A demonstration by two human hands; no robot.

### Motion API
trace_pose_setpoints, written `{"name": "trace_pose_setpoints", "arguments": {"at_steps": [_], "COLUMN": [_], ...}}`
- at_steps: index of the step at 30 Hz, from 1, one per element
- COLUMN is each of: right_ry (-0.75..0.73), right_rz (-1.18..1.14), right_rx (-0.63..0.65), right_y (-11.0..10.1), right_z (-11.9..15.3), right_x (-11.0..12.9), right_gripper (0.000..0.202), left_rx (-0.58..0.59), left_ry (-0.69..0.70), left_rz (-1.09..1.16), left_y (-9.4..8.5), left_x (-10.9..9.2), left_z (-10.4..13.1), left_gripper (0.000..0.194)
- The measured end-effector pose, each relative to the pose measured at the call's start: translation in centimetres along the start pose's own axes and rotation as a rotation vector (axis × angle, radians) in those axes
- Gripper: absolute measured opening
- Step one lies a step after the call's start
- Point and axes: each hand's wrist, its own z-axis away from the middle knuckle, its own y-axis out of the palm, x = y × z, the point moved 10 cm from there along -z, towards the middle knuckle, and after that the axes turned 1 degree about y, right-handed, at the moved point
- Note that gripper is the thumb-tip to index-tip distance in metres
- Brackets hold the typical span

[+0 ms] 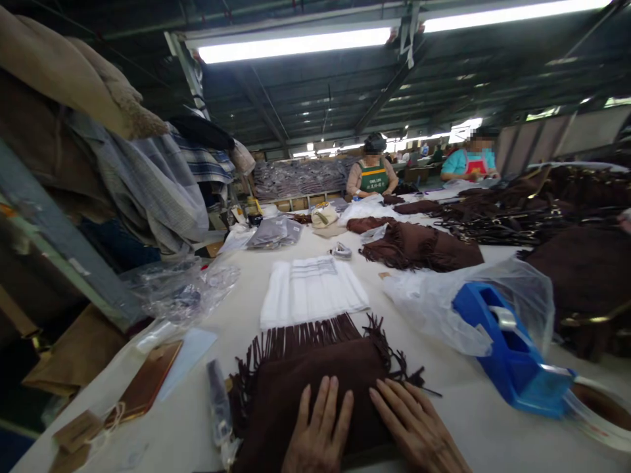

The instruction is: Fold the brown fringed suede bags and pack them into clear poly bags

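A dark brown fringed bag [296, 381] lies flat on the white table in front of me, its fringe [305, 335] spread along the far edge and sides. Both my hands rest on top of it. My left hand [320, 427] lies with fingers stretched out on the middle of the fabric. To its right, my right hand [411, 417] is flat too, fingers extended toward the bag's far side. Just beyond the fringe is a folded white cloth [313, 289] with grey stripes.
At right stand a blue tape dispenser [513, 355], a tape roll [599, 410] and a clear plastic bag [428, 302]. Left lie a brown phone-like case [150, 381] and a cardboard tag [76, 430]. More brown fringed bags [424, 246] lie farther back, near two people [372, 177].
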Motion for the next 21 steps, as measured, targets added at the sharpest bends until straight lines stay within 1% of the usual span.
{"name": "trace_pose_setpoints", "arguments": {"at_steps": [2, 3, 4, 6, 8, 9, 11, 13, 14, 15, 16, 17, 18, 19, 20, 21], "right_ry": [0.031, 0.082, 0.163, 0.376, 0.563, 0.630, 0.745, 0.853, 0.899, 0.936, 0.959, 0.971, 0.977, 0.979, 0.992, 0.985], "right_rz": [-0.186, -0.292, -0.393, -0.520, -0.510, -0.473, -0.379, -0.304, -0.262, -0.236, -0.246, -0.286, -0.390, -0.551, -0.705, -0.851], "right_rx": [-0.040, -0.016, 0.040, 0.214, 0.375, 0.412, 0.420, 0.375, 0.357, 0.328, 0.283, 0.240, 0.168, 0.113, 0.117, 0.159], "right_y": [-0.6, -0.4, 0.2, 2.4, 5.0, 5.8, 6.6, 6.0, 5.2, 4.0, 2.7, 1.5, 0.5, 0.1, 0.6, 1.7], "right_z": [-0.3, -0.8, -1.5, -3.0, -4.2, -4.7, -5.0, -3.9, -2.8, -1.5, 0.0, 1.6, 3.2, 4.7, 6.1, 6.9], "right_x": [0.4, 0.2, -0.2, -2.0, -4.5, -6.1, -9.8, -13.1, -14.2, -14.8, -14.8, -14.0, -12.7, -10.7, -8.4, -5.7], "right_gripper": [0.061, 0.059, 0.055, 0.050, 0.047, 0.045, 0.042, 0.043, 0.045, 0.046, 0.047, 0.047, 0.047, 0.045, 0.045, 0.046], "left_rx": [0.074, 0.102, 0.117, 0.115, 0.105, 0.102, 0.101, 0.106, 0.111, 0.120, 0.134, 0.156, 0.185, 0.217, 0.249, 0.277], "left_ry": [-0.010, -0.010, -0.011, -0.025, -0.052, -0.059, -0.058, -0.059, -0.060, -0.063, -0.068, -0.077, -0.088, -0.102, -0.117, -0.135], "left_rz": [-0.007, -0.013, -0.016, -0.014, -0.008, -0.008, -0.010, -0.004, 0.003, 0.015, 0.030, 0.048, 0.068, 0.094, 0.126, 0.160], "left_y": [1.6, 2.2, 2.5, 2.8, 2.9, 3.0, 3.3, 3.6, 3.7, 3.8, 3.9, 4.0, 4.2, 4.3, 4.4, 4.4], "left_x": [-0.7, -1.0, -1.1, -1.2, -1.0, -1.0, -1.2, -1.3, -1.3, -1.3, -1.3, -1.1, -1.0, -0.7, -0.4, 0.1], "left_z": [-0.7, -0.7, -0.5, 0.0, 0.4, 0.6, 0.8, 1.0, 1.1, 1.2, 1.3, 1.2, 1.2, 1.1, 1.0, 0.8], "left_gripper": [0.041, 0.042, 0.043, 0.043, 0.043, 0.044, 0.045, 0.047, 0.048, 0.050, 0.053, 0.056, 0.062, 0.067, 0.071, 0.074]}}
